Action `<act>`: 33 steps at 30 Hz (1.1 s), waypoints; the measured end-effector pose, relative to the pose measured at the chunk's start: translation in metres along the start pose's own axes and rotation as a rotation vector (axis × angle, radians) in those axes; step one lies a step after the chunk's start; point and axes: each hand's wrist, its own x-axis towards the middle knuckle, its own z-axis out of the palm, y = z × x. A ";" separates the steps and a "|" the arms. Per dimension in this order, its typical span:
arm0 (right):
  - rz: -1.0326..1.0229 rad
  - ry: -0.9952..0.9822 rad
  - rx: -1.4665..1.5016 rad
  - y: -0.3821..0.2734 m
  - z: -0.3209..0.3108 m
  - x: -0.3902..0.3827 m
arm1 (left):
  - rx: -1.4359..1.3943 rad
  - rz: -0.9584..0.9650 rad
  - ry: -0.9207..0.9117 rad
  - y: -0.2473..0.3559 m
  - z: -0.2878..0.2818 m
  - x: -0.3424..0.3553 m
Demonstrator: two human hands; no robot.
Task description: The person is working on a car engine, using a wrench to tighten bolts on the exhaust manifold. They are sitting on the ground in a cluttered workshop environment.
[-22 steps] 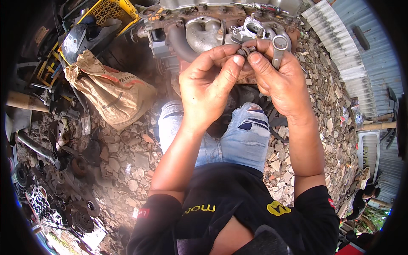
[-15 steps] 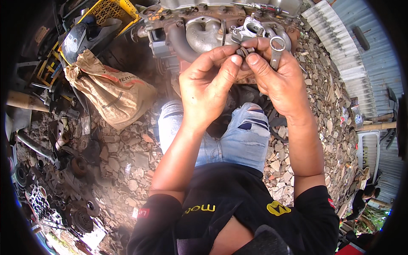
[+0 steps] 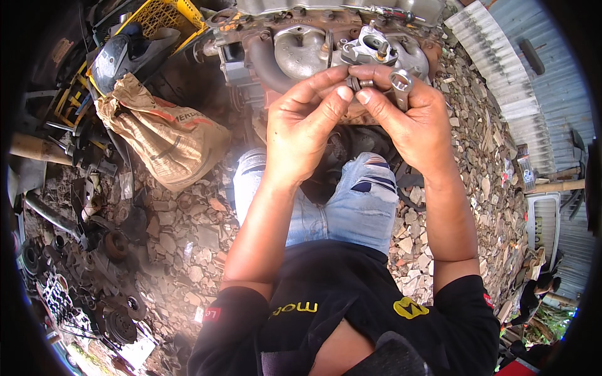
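Note:
A small dark bolt [image 3: 359, 83], with what looks like a washer or nut at its head, is held between my two hands in front of the engine. My left hand [image 3: 301, 128] pinches the head end between thumb and fingers. The threaded end lies in the fingertips of my right hand [image 3: 419, 125]. That same hand also keeps a ring spanner [image 3: 402, 99], its ring end sticking up past the fingers and its other end hidden in the palm. Just beyond my fingertips stands a silver metal housing [image 3: 370, 45] on the engine.
The engine [image 3: 301, 53], with rusty and silver manifolds, spans the far side. A screwdriver [image 3: 392, 12] lies on top. To the left are a brown sack [image 3: 166, 138], a yellow crate [image 3: 166, 22] and scattered metal parts [image 3: 116, 247]. Broken stones [image 3: 194, 250] cover the ground.
The spanner's ring has tilted and shifted slightly left and down in my right hand. The bolt has turned between my fingers, and its thread shows more plainly.

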 end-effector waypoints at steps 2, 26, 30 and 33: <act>0.075 -0.036 -0.030 0.001 -0.001 0.002 | -0.085 -0.125 -0.064 0.001 -0.010 0.000; 0.020 0.440 -0.693 0.075 -0.078 0.065 | 1.470 0.068 0.054 -0.016 -0.095 0.161; 0.168 0.520 -0.932 0.117 -0.085 0.072 | 1.630 -0.078 0.064 -0.017 -0.091 0.175; 0.153 0.545 -1.013 0.134 -0.081 0.069 | 1.659 -0.141 0.053 -0.015 -0.087 0.175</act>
